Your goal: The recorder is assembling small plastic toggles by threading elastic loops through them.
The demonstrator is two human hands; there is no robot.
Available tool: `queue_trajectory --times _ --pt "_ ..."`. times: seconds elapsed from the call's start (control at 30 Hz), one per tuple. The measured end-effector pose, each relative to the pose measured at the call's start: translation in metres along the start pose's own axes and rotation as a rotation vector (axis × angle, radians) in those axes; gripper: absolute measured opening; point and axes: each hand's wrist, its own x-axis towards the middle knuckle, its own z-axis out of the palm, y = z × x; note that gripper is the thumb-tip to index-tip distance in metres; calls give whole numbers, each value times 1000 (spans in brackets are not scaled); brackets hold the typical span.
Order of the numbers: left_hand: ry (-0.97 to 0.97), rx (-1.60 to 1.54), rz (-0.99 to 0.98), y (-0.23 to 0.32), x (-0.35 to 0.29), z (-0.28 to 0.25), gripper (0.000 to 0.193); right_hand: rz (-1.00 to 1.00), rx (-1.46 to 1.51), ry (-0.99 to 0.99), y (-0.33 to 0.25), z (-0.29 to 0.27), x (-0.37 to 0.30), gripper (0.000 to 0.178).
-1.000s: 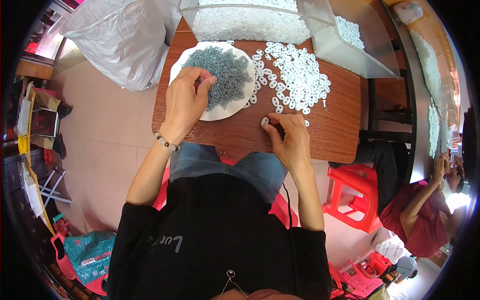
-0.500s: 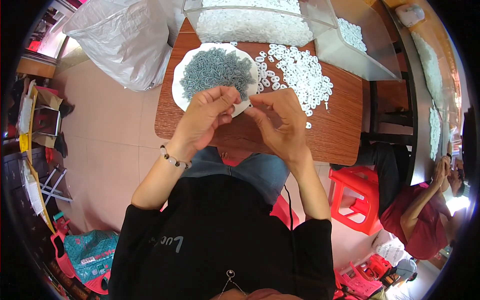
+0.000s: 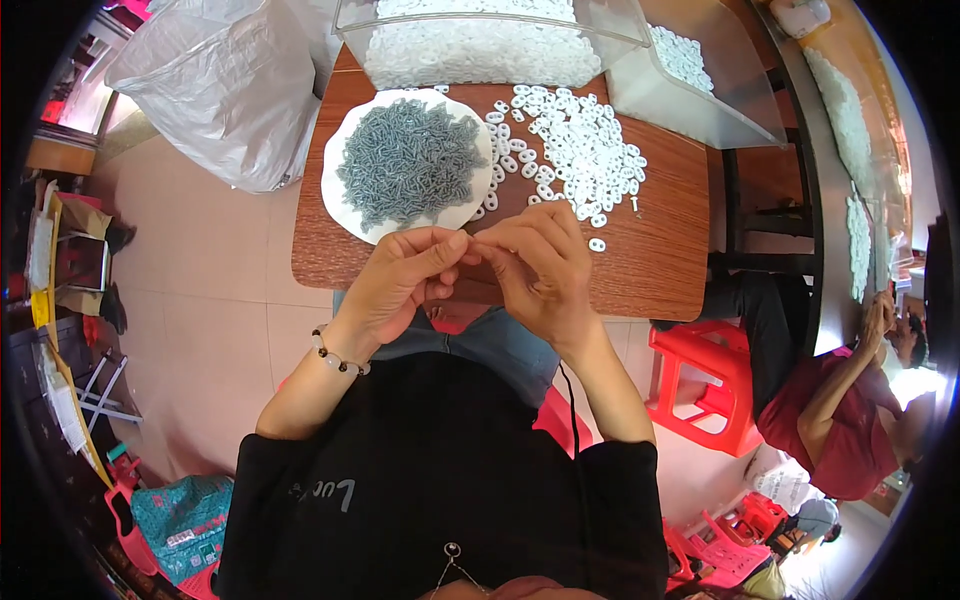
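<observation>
My left hand (image 3: 408, 282) and my right hand (image 3: 540, 268) meet over the near edge of the brown table (image 3: 660, 265). Thumb and fingers are pinched on both, tip against tip; whatever they hold is too small to make out. Just beyond my left hand, a white wavy-rimmed plate (image 3: 335, 192) bears a heap of small grey ridged pieces (image 3: 410, 160), like screws or springs. White oval pieces with two holes (image 3: 575, 140) lie loose to the plate's right, one of them (image 3: 597, 244) apart from the pile and near my right hand.
Clear bins (image 3: 480, 55) of white pieces stand along the table's far side, another (image 3: 690, 105) at the far right. A tiny upright piece (image 3: 634, 204) is on the table. White sacking (image 3: 215, 95) is at far left, a red stool (image 3: 705, 385) at right, and a seated person (image 3: 835, 430) beyond.
My hands have drawn together, and the right fingers have closed from a gap to a pinch at the left fingertips. Both sit slightly nearer me, off the plate's edge. The view has shifted slightly.
</observation>
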Motion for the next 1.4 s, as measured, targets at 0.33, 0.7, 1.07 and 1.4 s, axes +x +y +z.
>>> queue_trajectory --times 0.33,0.7,1.07,1.4 --pt "31 94 0 -7 0 -1 18 63 66 -88 3 -9 -7 21" --pt "130 240 168 -11 -4 1 18 2 -560 -254 127 -11 51 29" --pt "276 407 258 -16 -10 -21 17 -34 -534 -365 136 -1 50 38" --pt "251 414 248 -18 -8 -23 17 126 -565 -313 116 -40 37 24"
